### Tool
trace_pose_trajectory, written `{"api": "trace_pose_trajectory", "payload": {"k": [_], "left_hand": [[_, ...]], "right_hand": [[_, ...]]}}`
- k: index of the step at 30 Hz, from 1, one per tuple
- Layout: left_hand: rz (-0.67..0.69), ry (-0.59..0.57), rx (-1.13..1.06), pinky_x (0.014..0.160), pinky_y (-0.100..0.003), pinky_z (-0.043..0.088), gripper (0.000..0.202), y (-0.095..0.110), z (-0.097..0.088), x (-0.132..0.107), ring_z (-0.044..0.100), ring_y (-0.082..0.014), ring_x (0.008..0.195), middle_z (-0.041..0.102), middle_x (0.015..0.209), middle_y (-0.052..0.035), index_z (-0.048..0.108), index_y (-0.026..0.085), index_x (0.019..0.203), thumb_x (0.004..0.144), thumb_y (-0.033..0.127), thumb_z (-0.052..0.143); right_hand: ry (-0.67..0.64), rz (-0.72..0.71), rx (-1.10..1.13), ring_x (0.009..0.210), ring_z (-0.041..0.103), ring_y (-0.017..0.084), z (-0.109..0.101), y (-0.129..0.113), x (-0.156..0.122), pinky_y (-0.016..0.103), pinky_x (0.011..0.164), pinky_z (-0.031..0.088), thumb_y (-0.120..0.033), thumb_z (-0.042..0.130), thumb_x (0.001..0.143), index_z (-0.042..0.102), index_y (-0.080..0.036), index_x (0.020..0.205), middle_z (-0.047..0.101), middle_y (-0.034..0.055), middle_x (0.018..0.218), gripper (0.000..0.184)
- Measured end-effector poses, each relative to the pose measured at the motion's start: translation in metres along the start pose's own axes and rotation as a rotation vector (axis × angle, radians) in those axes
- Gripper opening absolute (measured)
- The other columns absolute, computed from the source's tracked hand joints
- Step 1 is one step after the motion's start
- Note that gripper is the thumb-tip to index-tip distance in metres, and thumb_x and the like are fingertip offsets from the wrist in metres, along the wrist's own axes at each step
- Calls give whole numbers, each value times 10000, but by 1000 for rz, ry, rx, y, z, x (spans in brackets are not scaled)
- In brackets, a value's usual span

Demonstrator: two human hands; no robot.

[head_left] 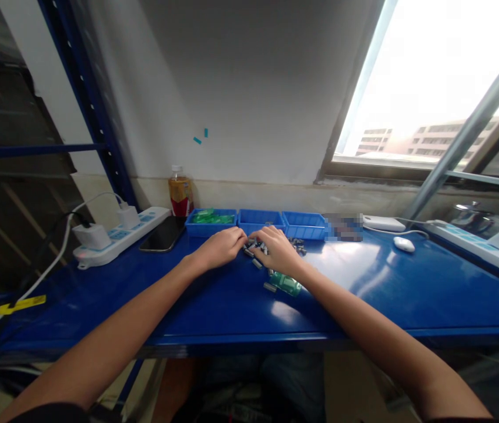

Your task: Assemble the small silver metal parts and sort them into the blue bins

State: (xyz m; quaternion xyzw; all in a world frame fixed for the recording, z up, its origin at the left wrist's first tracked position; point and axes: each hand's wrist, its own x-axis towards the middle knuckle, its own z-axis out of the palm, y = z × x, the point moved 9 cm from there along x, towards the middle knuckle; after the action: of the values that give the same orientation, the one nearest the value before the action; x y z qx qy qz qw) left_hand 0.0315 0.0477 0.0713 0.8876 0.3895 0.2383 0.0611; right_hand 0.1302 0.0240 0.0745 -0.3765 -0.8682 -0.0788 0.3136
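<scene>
On the blue table lies a loose pile of small grey metal cylinders (257, 264), partly covered by my hands. My left hand (221, 248) is at the pile's left edge, with its fingertips pressed together; what they pinch, if anything, is hidden. Close beside it, my right hand (279, 251) curves over the pile with its fingers bent inward, and its fingertips hide what they grip. A translucent green plastic piece (287, 284) lies just below my right wrist, with a single cylinder (270, 287) at its left.
Behind my hands stand three blue bins: a left bin (190, 229) with green pieces, a middle bin (249, 228) and a right bin (304, 232). A bottle (181, 194), a phone (163, 234) and a power strip (121, 238) are left; earphone case (404, 244) and another strip (474, 244) right.
</scene>
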Motion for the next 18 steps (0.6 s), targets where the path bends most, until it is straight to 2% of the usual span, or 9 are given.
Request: {"api": "trace_pose_trajectory", "payload": {"k": [3, 6, 9, 12, 16, 18], "left_hand": [[36, 4, 12, 770, -299, 450, 337, 7, -3, 0, 592, -193, 825, 627, 877, -83, 584, 168, 859, 946, 321, 297], [47, 20, -11, 758, -296, 451, 317, 12, -5, -1, 590, -189, 814, 630, 869, -74, 581, 173, 854, 944, 316, 312], [66, 68, -74, 759, -292, 457, 238, 15, -10, -3, 591, -181, 823, 635, 904, -60, 566, 180, 991, 926, 315, 381], [117, 102, -90, 763, -292, 462, 254, 19, -11, -4, 589, -179, 832, 627, 919, -50, 520, 184, 1103, 883, 306, 485], [164, 109, -34, 774, -293, 457, 159, 20, -8, -4, 578, -182, 860, 617, 935, -56, 538, 183, 1006, 875, 263, 496], [155, 108, -14, 770, -293, 455, 132, 18, -6, -3, 574, -182, 855, 617, 924, -57, 539, 182, 968, 898, 258, 456]], "right_hand": [[-4, -23, 11, 886, 513, 214, 2, -3, 0, 330, 776, 388, -269, 540, 869, 596, -202, 978, 617, 62, 893, 139], [20, -22, 7, 859, 513, 204, 0, -2, -1, 325, 773, 394, -280, 510, 888, 604, -197, 948, 606, 62, 863, 139], [56, 16, 3, 827, 514, 193, -3, 1, 0, 320, 770, 394, -300, 492, 899, 612, -199, 882, 588, 55, 817, 158], [68, 38, 38, 756, 505, 169, -4, 3, 1, 303, 748, 390, -293, 455, 919, 583, -191, 749, 555, 37, 739, 236], [40, 10, 93, 668, 474, 148, -2, 1, 3, 295, 716, 372, -278, 401, 946, 492, -194, 607, 509, 14, 639, 360], [34, 10, 103, 662, 475, 150, -1, 2, 3, 298, 714, 371, -281, 388, 949, 490, -196, 612, 515, 14, 635, 362]]}}
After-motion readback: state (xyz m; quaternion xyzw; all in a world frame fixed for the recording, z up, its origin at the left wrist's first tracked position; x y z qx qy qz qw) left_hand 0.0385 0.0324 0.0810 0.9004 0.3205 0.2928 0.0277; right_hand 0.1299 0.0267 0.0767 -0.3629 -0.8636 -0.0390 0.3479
